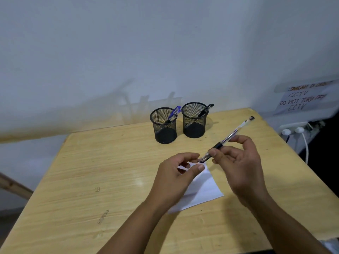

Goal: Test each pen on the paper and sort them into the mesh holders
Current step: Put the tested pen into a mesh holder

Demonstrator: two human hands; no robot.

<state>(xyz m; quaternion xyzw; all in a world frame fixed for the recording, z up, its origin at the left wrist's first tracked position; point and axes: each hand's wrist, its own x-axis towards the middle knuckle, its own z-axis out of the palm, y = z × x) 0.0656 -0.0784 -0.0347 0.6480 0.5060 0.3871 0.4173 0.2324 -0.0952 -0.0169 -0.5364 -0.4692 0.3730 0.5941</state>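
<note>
On the table (91, 162): two mesh holders (163, 125), three pens (229, 137).

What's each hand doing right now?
Left hand: pinching the pen's cap end.
Right hand: gripping the pen by its barrel.

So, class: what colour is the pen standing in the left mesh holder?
Blue, with a clear barrel: the pen in the left mesh holder, head view.

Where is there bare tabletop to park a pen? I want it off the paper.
Free: the wide wooden stretch left of the paper and in front of the left mesh holder, and the strip right of the right hand. Crowded: the middle, where both hands hold the pen over the paper.
</note>
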